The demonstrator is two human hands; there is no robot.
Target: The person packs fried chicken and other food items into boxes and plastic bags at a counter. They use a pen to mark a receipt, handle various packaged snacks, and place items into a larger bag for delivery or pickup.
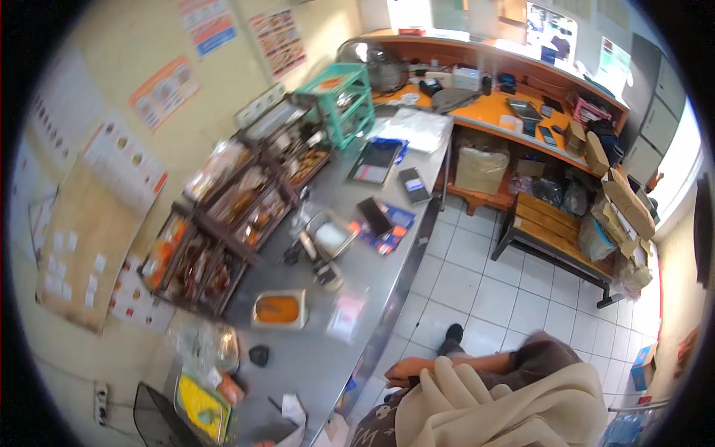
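My right hand is in front of my body, near the steel counter's edge; its fingers look bent and I cannot tell whether it holds anything. My left hand is out of view. On the steel counter to the left stand a metal pan of orange sauce and a tray of yellow food. A small black object lies between them. White paper lies near the front edge, and a pink-and-white packet sits farther along. Beyond is a metal pan with pale contents.
A dark phone-like object rests on a printed leaflet. Brown racks of packed food line the wall, beside green plastic drawers. A wooden bench stands on the tiled floor, below an orange counter.
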